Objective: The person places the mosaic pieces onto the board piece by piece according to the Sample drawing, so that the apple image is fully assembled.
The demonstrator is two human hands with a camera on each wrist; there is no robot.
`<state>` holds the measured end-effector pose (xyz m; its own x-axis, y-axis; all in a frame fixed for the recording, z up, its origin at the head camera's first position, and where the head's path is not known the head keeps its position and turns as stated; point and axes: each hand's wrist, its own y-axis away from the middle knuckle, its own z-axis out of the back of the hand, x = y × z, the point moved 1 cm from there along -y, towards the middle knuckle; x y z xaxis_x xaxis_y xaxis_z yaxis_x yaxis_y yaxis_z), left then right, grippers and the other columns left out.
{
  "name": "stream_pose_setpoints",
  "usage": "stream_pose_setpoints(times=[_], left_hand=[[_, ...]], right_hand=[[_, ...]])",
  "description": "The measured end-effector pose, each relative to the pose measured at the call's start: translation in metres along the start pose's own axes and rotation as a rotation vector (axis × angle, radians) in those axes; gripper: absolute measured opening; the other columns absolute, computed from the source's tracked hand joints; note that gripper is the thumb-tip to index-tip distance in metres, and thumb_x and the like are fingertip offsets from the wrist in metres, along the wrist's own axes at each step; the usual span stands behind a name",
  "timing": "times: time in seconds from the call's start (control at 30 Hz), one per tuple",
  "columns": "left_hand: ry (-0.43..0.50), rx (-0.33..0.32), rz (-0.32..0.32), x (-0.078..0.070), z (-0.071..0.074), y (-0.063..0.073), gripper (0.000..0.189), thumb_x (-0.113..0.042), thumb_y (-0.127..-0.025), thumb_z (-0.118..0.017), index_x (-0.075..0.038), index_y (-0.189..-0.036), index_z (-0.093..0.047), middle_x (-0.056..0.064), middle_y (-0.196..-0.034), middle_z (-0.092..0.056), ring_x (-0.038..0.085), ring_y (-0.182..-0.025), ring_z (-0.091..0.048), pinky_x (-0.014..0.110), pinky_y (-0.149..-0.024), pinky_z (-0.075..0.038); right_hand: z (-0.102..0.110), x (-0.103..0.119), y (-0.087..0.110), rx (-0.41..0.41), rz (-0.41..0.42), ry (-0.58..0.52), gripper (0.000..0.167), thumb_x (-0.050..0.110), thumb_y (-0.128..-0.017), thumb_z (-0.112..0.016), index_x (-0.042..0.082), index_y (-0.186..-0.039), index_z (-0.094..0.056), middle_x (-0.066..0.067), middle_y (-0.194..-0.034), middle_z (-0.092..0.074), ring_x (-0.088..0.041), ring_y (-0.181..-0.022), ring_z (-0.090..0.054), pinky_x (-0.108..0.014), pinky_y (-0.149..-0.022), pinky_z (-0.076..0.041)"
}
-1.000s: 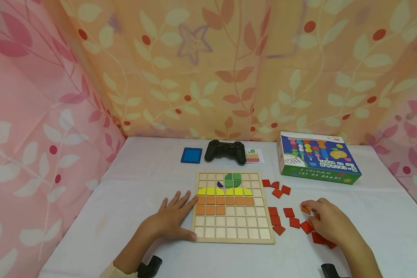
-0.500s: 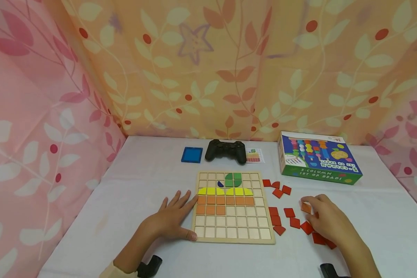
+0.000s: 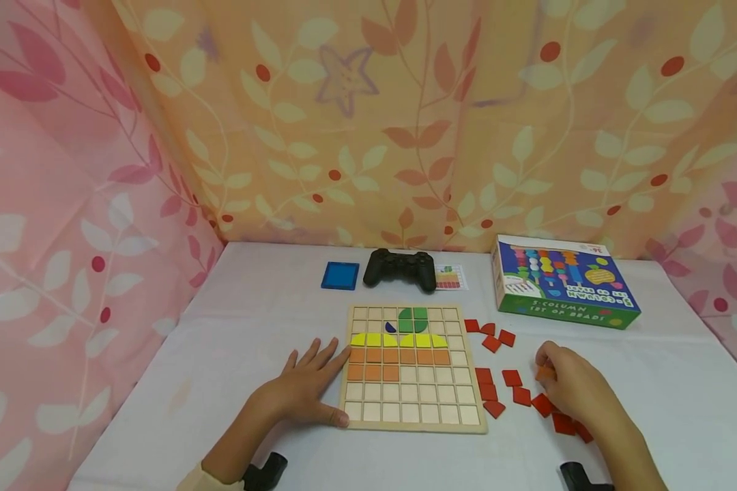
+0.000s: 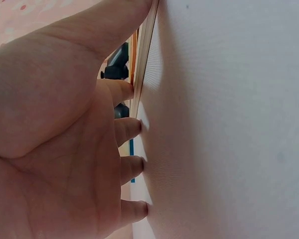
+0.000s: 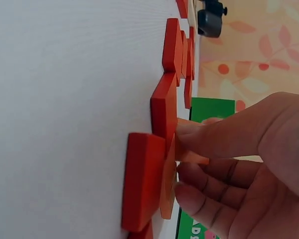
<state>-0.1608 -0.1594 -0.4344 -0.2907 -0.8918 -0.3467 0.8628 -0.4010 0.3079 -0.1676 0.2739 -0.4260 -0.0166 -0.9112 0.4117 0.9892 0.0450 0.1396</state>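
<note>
A wooden grid board [image 3: 410,431] lies in the middle of the table, holding green, dark blue, yellow and orange pieces in its upper rows. My left hand [image 3: 304,389] rests beside it with fingers spread, thumb and index finger at its left edge. The left wrist view shows that palm [image 4: 55,164] with straight fingers. To the right of the board, my right hand [image 3: 576,385] pinches an orange square tile [image 3: 545,373] between thumb and fingers. In the right wrist view this orange tile [image 5: 192,155] stands tilted, partly covered by the thumb. Another orange tile [image 5: 168,186] lies under the fingers.
Several red tiles [image 3: 521,396] lie scattered between board and right hand. Behind the board are a blue square case [image 3: 340,275], a black game controller [image 3: 399,269] and a pattern card [image 3: 451,277]. A bead-set box [image 3: 565,281] stands at the back right.
My right fingers have closed further round the orange tile, which now shows less of its face in the head view. The left hand and the board have stayed in place.
</note>
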Motion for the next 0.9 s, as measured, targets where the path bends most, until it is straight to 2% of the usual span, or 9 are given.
stream_pose_setpoints(times=[0.2,0.3,0.47,0.57,0.73,0.9], left_hand=[[-0.023,0.003,0.012,0.001,0.0,-0.002,0.118,-0.075,-0.066,-0.076,-0.025,-0.161,-0.026,0.006,-0.167,-0.017,0.037,-0.152,-0.003,0.066,-0.115,-0.006],[-0.024,0.001,0.01,0.001,-0.001,-0.003,0.118,-0.075,-0.066,-0.076,-0.025,-0.161,-0.026,0.007,-0.166,-0.017,0.037,-0.152,-0.004,0.067,-0.115,-0.005],[-0.013,-0.002,0.007,0.001,-0.002,-0.001,0.118,-0.074,-0.066,-0.077,-0.025,-0.161,-0.027,0.007,-0.166,-0.018,0.037,-0.152,-0.004,0.066,-0.115,-0.005],[-0.006,-0.004,0.006,0.001,-0.002,0.0,0.118,-0.074,-0.066,-0.077,-0.024,-0.16,-0.027,0.007,-0.166,-0.018,0.037,-0.152,-0.004,0.067,-0.115,-0.006],[-0.002,-0.005,0.008,-0.001,-0.001,0.001,0.118,-0.074,-0.066,-0.077,-0.025,-0.16,-0.028,0.007,-0.166,-0.018,0.037,-0.152,-0.004,0.066,-0.115,-0.006],[-0.004,-0.006,0.005,-0.001,0.0,0.0,0.118,-0.073,-0.066,-0.078,-0.024,-0.16,-0.027,0.007,-0.166,-0.018,0.037,-0.152,-0.004,0.067,-0.114,-0.006]], right_hand=[[0.003,0.001,0.004,-0.039,0.006,-0.067,0.021,0.003,-0.088,-0.072,0.004,-0.109,-0.068,-0.008,-0.089,-0.065,-0.024,-0.081,-0.056,-0.049,-0.077,-0.057],[0.002,0.004,0.006,-0.053,0.013,-0.114,0.022,0.007,-0.089,-0.074,0.004,-0.11,-0.067,-0.005,-0.086,-0.064,-0.022,-0.078,-0.057,-0.042,-0.071,-0.059],[-0.002,0.012,0.005,-0.053,0.018,-0.174,0.019,0.014,-0.088,-0.078,0.005,-0.101,-0.068,-0.002,-0.08,-0.064,-0.019,-0.073,-0.057,-0.032,-0.063,-0.055],[-0.005,0.019,0.003,-0.044,0.028,-0.184,0.015,0.016,-0.088,-0.079,0.008,-0.096,-0.07,0.0,-0.079,-0.065,-0.018,-0.072,-0.057,-0.032,-0.065,-0.054],[-0.011,0.034,0.0,-0.04,0.068,-0.191,0.016,0.02,-0.087,-0.081,0.01,-0.096,-0.072,0.002,-0.08,-0.065,-0.017,-0.076,-0.058,-0.036,-0.071,-0.054],[-0.018,0.053,-0.003,-0.038,0.122,-0.21,0.011,0.017,-0.087,-0.08,0.013,-0.094,-0.073,0.002,-0.081,-0.063,-0.019,-0.078,-0.055,-0.035,-0.072,-0.05]])
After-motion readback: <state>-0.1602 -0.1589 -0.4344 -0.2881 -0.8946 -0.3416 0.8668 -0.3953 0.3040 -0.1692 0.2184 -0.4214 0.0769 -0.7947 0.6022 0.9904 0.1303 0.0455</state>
